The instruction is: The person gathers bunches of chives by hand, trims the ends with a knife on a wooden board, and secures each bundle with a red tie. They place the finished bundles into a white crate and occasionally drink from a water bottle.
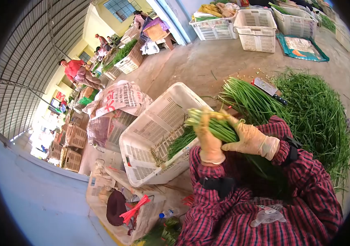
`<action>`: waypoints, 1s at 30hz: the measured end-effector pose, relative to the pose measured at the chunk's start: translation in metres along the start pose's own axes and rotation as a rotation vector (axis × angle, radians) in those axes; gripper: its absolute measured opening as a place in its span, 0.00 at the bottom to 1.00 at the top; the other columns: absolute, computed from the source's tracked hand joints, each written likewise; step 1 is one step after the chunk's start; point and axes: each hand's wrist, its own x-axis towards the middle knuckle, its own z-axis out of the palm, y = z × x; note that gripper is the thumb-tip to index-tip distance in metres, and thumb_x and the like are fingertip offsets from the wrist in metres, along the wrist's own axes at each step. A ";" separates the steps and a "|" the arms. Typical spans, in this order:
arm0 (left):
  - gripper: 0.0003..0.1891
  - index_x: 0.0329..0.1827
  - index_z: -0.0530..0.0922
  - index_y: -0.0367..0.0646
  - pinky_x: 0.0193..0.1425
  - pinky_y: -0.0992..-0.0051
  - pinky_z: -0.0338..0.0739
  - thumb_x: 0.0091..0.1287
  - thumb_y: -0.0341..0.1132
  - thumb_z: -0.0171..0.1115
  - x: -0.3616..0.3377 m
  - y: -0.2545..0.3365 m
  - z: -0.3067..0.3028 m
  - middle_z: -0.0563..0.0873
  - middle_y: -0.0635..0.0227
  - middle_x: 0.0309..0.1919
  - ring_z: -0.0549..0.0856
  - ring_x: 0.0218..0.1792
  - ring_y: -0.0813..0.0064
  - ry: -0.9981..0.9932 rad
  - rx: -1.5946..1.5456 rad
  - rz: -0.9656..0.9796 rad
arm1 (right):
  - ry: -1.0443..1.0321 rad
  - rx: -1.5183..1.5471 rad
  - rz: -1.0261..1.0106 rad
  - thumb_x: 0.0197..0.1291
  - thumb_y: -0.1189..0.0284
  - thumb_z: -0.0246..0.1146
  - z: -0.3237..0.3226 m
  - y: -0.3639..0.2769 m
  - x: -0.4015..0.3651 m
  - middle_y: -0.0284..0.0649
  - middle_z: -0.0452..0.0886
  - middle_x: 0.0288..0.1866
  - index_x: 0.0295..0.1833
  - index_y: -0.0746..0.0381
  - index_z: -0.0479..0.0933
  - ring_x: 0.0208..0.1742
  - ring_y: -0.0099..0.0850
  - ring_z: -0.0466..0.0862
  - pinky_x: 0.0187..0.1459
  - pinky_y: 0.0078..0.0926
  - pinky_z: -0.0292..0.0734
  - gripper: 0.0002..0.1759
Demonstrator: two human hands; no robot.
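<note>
My gloved left hand (209, 141) is closed around the pale end of a bunch of green stalks (221, 129). The gloved right hand (251, 138) grips the same bunch farther along its green part, and the two hands are close together. The leaves hang down in front of my checked sleeves. Left of my hands stands a white crate (154, 127) with some green stalks (181, 143) lying in it. Beyond the right hand lies a larger pile of stalks (244, 96), with a cleaver (266, 87) beside it.
Loose green leaves (316, 119) form a big heap on the floor at right. White crates (256, 30) stand at the back. A printed sack (121, 98) lies behind the near crate; a crate with red ties (136, 209) is at lower left. A person in red (75, 69) is far left.
</note>
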 end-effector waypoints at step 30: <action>0.04 0.50 0.78 0.39 0.56 0.69 0.79 0.77 0.28 0.60 0.065 -0.022 -0.005 0.83 0.64 0.47 0.85 0.47 0.73 -0.072 0.417 0.365 | 0.182 0.255 -0.031 0.73 0.67 0.66 -0.014 0.085 0.108 0.45 0.90 0.51 0.58 0.64 0.86 0.54 0.38 0.88 0.60 0.34 0.81 0.15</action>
